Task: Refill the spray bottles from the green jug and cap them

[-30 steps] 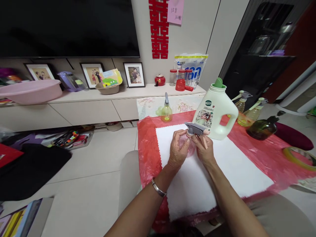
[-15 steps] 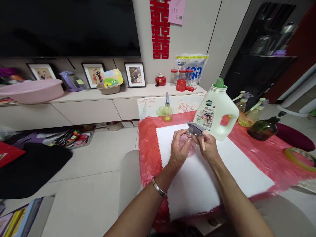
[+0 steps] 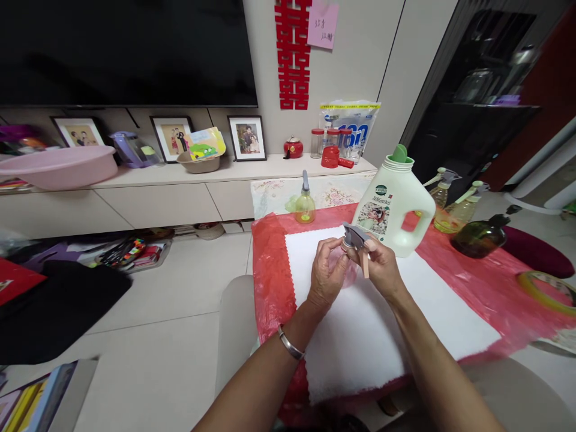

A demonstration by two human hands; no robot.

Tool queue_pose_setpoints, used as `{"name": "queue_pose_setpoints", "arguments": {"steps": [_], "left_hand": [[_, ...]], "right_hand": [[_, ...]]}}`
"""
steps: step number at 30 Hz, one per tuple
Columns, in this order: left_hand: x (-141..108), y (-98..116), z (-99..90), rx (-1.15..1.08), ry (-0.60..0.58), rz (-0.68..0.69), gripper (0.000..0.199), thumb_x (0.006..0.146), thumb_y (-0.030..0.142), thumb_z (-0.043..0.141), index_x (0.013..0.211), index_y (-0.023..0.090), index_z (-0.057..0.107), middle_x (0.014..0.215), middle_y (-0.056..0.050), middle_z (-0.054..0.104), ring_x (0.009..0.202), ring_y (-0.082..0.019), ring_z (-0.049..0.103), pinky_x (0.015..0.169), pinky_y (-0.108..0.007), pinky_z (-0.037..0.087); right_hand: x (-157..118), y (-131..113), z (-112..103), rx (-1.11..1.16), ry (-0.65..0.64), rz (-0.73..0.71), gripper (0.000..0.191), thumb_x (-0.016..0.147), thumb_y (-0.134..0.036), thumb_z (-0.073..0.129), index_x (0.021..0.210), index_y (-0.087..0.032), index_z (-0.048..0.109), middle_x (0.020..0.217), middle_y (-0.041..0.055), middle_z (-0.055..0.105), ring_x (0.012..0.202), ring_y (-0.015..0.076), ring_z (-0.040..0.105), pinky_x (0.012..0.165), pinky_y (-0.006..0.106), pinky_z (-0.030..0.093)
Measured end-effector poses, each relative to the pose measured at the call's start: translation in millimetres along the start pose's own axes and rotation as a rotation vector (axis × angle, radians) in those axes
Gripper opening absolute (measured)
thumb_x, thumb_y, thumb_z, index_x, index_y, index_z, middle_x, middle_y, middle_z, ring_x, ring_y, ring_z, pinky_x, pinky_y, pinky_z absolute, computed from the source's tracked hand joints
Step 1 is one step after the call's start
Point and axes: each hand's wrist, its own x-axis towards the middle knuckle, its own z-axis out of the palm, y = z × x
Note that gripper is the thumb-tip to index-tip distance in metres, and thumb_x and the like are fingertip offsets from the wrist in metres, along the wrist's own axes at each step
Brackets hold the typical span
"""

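Observation:
Over the white cloth point(image 3: 351, 342), a clear pink bottle point(image 3: 350, 276) sits between my hands. My left hand point(image 3: 327, 270) is closed around the bottle's neck, thumb in front. With its fingers closed, my right hand point(image 3: 381, 264) grips the grey spray head point(image 3: 355, 236) at the bottle's mouth; a pale pink trigger hangs down from it. Whether the head's collar is seated on the neck is hidden by my fingers. Just behind my hands stands a large pale green jug point(image 3: 396, 204) with a green spout and no cap on.
A small yellow spray bottle point(image 3: 305, 207) stands at the table's back left. On the right are more spray bottles point(image 3: 459, 207), a dark green bottle point(image 3: 479, 236) lying tilted, and a tape roll point(image 3: 549, 291). Red plastic sheeting point(image 3: 272, 270) covers the table. Jars and a refill bag point(image 3: 351, 117) stand on the cabinet.
My right hand has turned the spray head slightly, so its trigger has swung a little left. My left hand stays around the bottle neck.

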Motion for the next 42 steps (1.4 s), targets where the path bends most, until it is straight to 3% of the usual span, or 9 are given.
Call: {"name": "queue_pose_setpoints", "arguments": {"steps": [6,11,20,32,38,42], "left_hand": [[-0.5,0.1,1.3,-0.034,0.013,-0.019,0.032,0.095,0.036,0.062,0.123,0.02,0.061,0.119,-0.01,0.062,0.116,-0.025,0.06,0.106,-0.044,0.045],[-1.0,0.3,2.6,-0.095,0.032,-0.045,0.033,0.095,0.036,0.063,0.124,0.022,0.06,0.121,-0.01,0.061,0.117,-0.025,0.06,0.107,-0.044,0.047],[-0.5,3.1,1.4,-0.062,0.022,-0.061,0.033,0.096,0.042,0.06,0.121,0.022,0.063,0.119,-0.009,0.061,0.117,-0.025,0.06,0.106,-0.044,0.047],[-2.6,-1.0,2.3,-0.09,0.039,-0.04,0.031,0.095,0.037,0.063,0.124,0.025,0.062,0.121,-0.007,0.062,0.119,-0.024,0.06,0.107,-0.042,0.047],[-1.4,2.0,2.3,-0.068,0.04,-0.051,0.031,0.094,0.039,0.064,0.121,0.023,0.062,0.12,-0.008,0.063,0.117,-0.024,0.061,0.108,-0.043,0.047],[-2.7,0.5,3.1,-0.086,0.041,-0.068,0.032,0.094,0.04,0.064,0.122,0.024,0.062,0.12,-0.008,0.062,0.118,-0.024,0.061,0.108,-0.043,0.047]], "right_hand": [[1.2,-4.9,3.7,-0.082,0.062,-0.056,0.044,0.085,-0.053,0.072,0.097,-0.011,0.068,0.112,0.0069,0.056,0.1,0.0105,0.055,0.087,0.018,0.048],[-1.4,-5.4,11.1,-0.131,0.12,-0.039,0.051,0.088,-0.059,0.067,0.103,-0.01,0.066,0.104,0.0073,0.057,0.097,0.01,0.055,0.087,0.018,0.048],[-1.1,-22.0,2.1,-0.197,0.025,-0.024,0.054,0.09,-0.064,0.063,0.106,-0.013,0.07,0.106,0.0066,0.058,0.097,0.0103,0.056,0.083,0.018,0.047],[-1.3,-17.8,9.4,-0.27,0.148,-0.07,0.053,0.086,-0.061,0.07,0.097,-0.01,0.065,0.096,0.0042,0.057,0.09,0.0076,0.054,0.083,0.018,0.044],[-3.0,-20.9,5.0,-0.259,0.07,-0.043,0.05,0.09,-0.06,0.063,0.108,-0.013,0.068,0.104,0.005,0.058,0.093,0.0082,0.055,0.081,0.018,0.045],[-1.5,-20.5,6.3,-0.256,0.081,-0.048,0.049,0.089,-0.06,0.064,0.103,-0.013,0.07,0.103,0.0056,0.057,0.094,0.0091,0.054,0.081,0.018,0.045]]}}
